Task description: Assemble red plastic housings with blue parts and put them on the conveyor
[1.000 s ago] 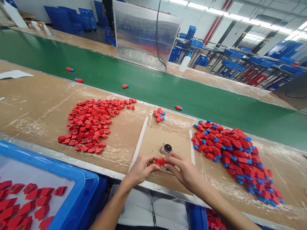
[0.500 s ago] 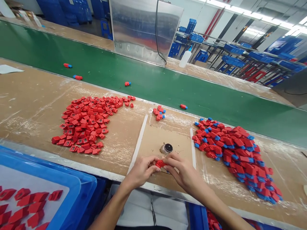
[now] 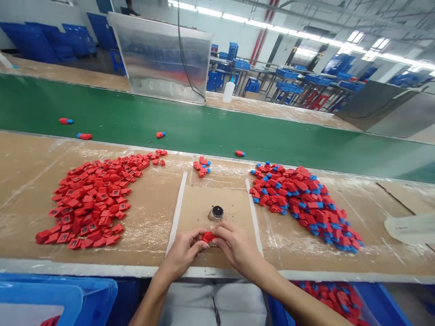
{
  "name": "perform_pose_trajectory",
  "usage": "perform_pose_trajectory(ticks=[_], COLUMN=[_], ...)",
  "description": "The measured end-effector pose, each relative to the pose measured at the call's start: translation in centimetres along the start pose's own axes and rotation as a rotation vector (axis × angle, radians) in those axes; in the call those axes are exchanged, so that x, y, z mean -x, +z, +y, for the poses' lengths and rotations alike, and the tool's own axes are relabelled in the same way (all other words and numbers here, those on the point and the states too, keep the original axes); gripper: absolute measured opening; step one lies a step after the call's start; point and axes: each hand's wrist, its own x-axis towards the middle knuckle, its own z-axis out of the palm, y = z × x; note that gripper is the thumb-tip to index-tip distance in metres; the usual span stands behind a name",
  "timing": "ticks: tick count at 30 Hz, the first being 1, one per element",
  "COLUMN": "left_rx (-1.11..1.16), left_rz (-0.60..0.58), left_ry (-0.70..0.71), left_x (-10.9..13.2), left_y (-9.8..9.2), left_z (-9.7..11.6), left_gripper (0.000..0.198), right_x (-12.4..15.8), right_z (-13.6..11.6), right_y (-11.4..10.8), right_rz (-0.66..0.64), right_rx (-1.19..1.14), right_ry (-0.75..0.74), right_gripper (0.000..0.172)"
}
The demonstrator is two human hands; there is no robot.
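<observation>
Between my two hands, just above the front of the workbench, is a small red plastic part (image 3: 208, 237). My left hand (image 3: 185, 250) pinches it from the left with thumb and fingertips. From the right, the closed fingers of my right hand (image 3: 234, 246) grip the same part and hide some of it. Just beyond the hands a small round pot with a black top (image 3: 217, 211) stands on a cardboard sheet (image 3: 195, 203). A few red-and-blue parts (image 3: 202, 166) lie at the back of that sheet.
To the left spreads a heap of red parts (image 3: 91, 194); red-and-blue parts (image 3: 302, 194) are piled to the right. Behind runs a green conveyor belt (image 3: 190, 117) carrying several loose pieces. Blue bins (image 3: 98, 294) stand below the bench edge. A white bottle (image 3: 229, 90) stands beyond the belt.
The camera view has turned and levelled, so the bench things appear further left. Both hands still hold the red part at about the same place before the black-topped pot.
</observation>
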Motion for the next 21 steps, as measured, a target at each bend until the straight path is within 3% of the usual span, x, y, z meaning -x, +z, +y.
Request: perform_pose_trajectory(ticks=[5,8,13,16,18,21], left_rx=[-0.074,-0.068,-0.031,-0.055,-0.053,0.006], left_rz=[-0.085,-0.084,0.095,0.110,0.114,0.136], left_ry=[-0.088,-0.117,-0.070,-0.071,-0.085,-0.122], left_x=[-0.8,-1.1,-0.8,-0.7,-0.8,-0.9], left_y=[-0.7,-0.7,-0.2,-0.4,-0.9,-1.4], left_z=[1.1,1.9,2.1,1.7,1.3,0.5], left_gripper=[0.047,0.060,0.052,0.049,0.049,0.052], right_x=[1.6,3.3,7.0,8.4,8.5,6.6], right_z=[0.9,2.7,9.7,13.6,14.6,13.8], right_y=[0.8,-0.4,-6.7,-9.6,-10.2,-10.8], right_rz=[0.074,0.216,0.535,0.635,0.661,0.695], right_rx=[-0.247,-0.352,-0.087,0.054,0.150,0.267], right_ry=[0.171,0.252,0.419,0.493,0.505,0.463], right_gripper=[0.015,0.017,0.016,0.018,0.019,0.023])
